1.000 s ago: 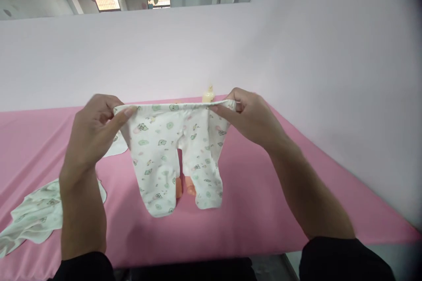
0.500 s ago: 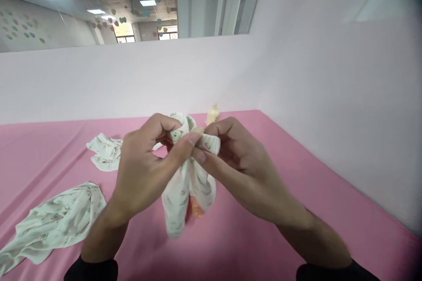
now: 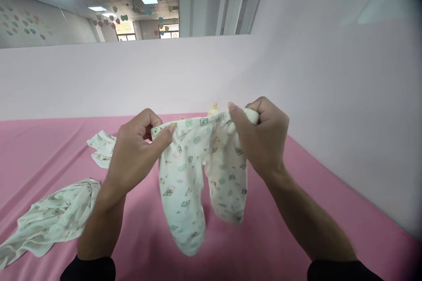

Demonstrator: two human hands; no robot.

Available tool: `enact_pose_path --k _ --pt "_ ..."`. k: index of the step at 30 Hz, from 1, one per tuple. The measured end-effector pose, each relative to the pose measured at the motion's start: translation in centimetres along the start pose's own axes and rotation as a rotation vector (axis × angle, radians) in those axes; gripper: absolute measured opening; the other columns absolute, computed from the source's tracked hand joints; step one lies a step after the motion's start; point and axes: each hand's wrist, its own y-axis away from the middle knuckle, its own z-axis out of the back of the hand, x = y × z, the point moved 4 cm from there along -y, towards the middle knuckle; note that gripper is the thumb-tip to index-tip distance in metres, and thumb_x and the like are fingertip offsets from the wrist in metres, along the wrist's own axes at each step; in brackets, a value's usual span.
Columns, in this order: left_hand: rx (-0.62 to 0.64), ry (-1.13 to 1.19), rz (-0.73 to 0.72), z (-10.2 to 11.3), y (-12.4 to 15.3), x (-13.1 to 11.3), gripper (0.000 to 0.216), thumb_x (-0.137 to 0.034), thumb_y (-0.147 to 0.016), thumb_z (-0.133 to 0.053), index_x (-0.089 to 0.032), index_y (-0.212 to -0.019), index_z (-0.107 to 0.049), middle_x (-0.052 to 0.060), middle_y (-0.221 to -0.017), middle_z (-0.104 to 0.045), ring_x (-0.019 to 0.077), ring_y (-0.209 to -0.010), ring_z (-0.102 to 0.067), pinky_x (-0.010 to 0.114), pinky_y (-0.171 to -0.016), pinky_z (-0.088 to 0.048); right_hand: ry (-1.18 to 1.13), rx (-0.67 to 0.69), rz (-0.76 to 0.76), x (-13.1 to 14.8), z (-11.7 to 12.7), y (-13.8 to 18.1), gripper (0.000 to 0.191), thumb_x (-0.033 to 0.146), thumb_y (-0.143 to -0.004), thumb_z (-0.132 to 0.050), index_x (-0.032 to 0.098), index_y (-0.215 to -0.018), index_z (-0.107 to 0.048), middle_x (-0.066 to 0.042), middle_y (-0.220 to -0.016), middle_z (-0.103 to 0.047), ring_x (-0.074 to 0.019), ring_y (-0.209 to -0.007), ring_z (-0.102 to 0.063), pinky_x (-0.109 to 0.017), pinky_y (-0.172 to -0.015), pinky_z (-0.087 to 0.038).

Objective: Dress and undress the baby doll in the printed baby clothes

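Note:
A small pair of white baby pants, printed with green and pink figures, hangs spread between my two hands. My left hand pinches one end of the waistband between thumb and fingers. At the other end, my right hand is closed on the waistband, thumb on the near side. Both legs dangle above the pink cloth. Behind the waistband, only the top of a pale yellow bottle shows.
A pink cloth covers the surface. On the left lie a crumpled printed white garment and a smaller printed one, partly behind my left hand. White walls stand behind and on the right.
My hands have moved apart, my right hand shifting right and up. The pants, bunched before, are now stretched out flat. A doll's orange-toned limb below them is now hidden.

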Motion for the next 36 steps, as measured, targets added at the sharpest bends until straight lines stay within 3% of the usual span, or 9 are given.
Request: enact_pose_path --k 8,15,18,21,24,29,31,34,36 --pt "0.187 0.129 0.067 -2.5 1.0 -1.0 0.029 -0.041 -0.087 -0.069 -0.022 -0.071 -0.054 -0.003 -0.060 -0.054 0.0101 -0.053 -0.050 0.022 -0.046 -0.039 -0.216 0.441 -0.148 3.4 -2.0 3.8 0.043 0.054 -0.088 -0.069 0.023 -0.072 -0.043 0.003 -0.061 -0.044 -0.0105 -0.053 -0.039 -0.025 -0.043 -0.031" --pt "0.128 0.122 -0.004 -2.6 1.6 -2.2 0.024 -0.042 -0.091 -0.066 -0.023 -0.077 -0.063 0.000 -0.071 -0.067 0.0144 -0.066 -0.063 0.027 -0.060 -0.052 -0.412 0.646 -0.115 4.1 -2.3 4.1 0.036 0.041 -0.081 -0.079 0.025 -0.096 -0.050 0.000 -0.085 -0.059 -0.0142 -0.075 -0.057 -0.029 -0.062 -0.049" --pt "0.164 0.100 -0.062 -2.7 1.8 -2.7 0.022 -0.041 -0.095 -0.062 -0.024 -0.083 -0.068 0.002 -0.080 -0.072 0.0167 -0.075 -0.067 0.028 -0.068 -0.055 -0.387 0.629 -0.071 4.3 -2.3 4.2 0.039 0.031 -0.080 -0.080 0.026 -0.102 -0.047 0.000 -0.091 -0.059 -0.0159 -0.083 -0.059 -0.032 -0.070 -0.052" --pt "0.240 0.081 -0.102 -2.6 2.2 -3.2 0.021 -0.039 -0.097 -0.057 -0.026 -0.093 -0.072 0.002 -0.092 -0.075 0.0193 -0.088 -0.069 0.031 -0.076 -0.057 -0.351 0.565 -0.077 4.2 -2.2 4.0 0.034 0.027 -0.083 -0.075 0.027 -0.101 -0.047 0.000 -0.089 -0.057 -0.0160 -0.080 -0.058 -0.032 -0.065 -0.051" --pt "0.197 0.132 -0.111 -2.1 2.5 -3.0 0.022 -0.038 -0.095 -0.061 -0.031 -0.114 -0.069 0.003 -0.112 -0.073 0.0228 -0.108 -0.067 0.036 -0.090 -0.056 -0.334 0.493 -0.097 3.9 -1.7 3.2 0.027 0.026 -0.085 -0.071 0.026 -0.100 -0.048 0.000 -0.086 -0.057 -0.0153 -0.074 -0.057 -0.030 -0.058 -0.048" --pt "0.070 0.290 -0.034 -3.3 3.1 0.4 0.081 -0.040 -0.077 -0.083 -0.038 -0.146 -0.041 0.007 -0.152 -0.049 0.0309 -0.142 -0.046 0.047 -0.108 -0.048 -0.326 0.426 -0.092 4.3 -0.7 1.0 0.022 0.031 -0.087 -0.069 0.027 -0.098 -0.051 0.000 -0.079 -0.055 -0.0155 -0.067 -0.056 -0.029 -0.053 -0.045" --pt "0.203 0.408 0.073 -5.1 3.7 2.0 0.091 -0.041 -0.074 -0.085 -0.038 -0.150 -0.035 0.009 -0.155 -0.045 0.0326 -0.142 -0.045 0.048 -0.107 -0.050 -0.336 0.394 -0.061 4.9 -0.3 0.1 0.021 0.033 -0.087 -0.068 0.028 -0.097 -0.051 0.000 -0.083 -0.056 -0.0159 -0.071 -0.059 -0.029 -0.056 -0.047" --pt "0.447 0.599 0.272 -7.4 4.9 3.3 0.085 -0.043 -0.076 -0.083 -0.036 -0.148 -0.038 0.009 -0.149 -0.053 0.0326 -0.135 -0.054 0.047 -0.102 -0.054 -0.338 0.340 -0.037 5.6 0.0 -1.1 0.019 0.034 -0.088 -0.068 0.027 -0.096 -0.052 0.000 -0.087 -0.057 -0.0160 -0.077 -0.061 -0.029 -0.061 -0.049" --pt "0.508 0.672 0.384 -8.0 5.5 3.6 0.080 -0.042 -0.077 -0.082 -0.034 -0.146 -0.042 0.008 -0.143 -0.060 0.0316 -0.129 -0.060 0.046 -0.100 -0.055 -0.343 0.301 -0.026 5.9 0.2 -1.7 0.019 0.033 -0.088 -0.069 0.027 -0.096 -0.053 0.000 -0.088 -0.058 -0.0165 -0.080 -0.062 -0.030 -0.064 -0.049"
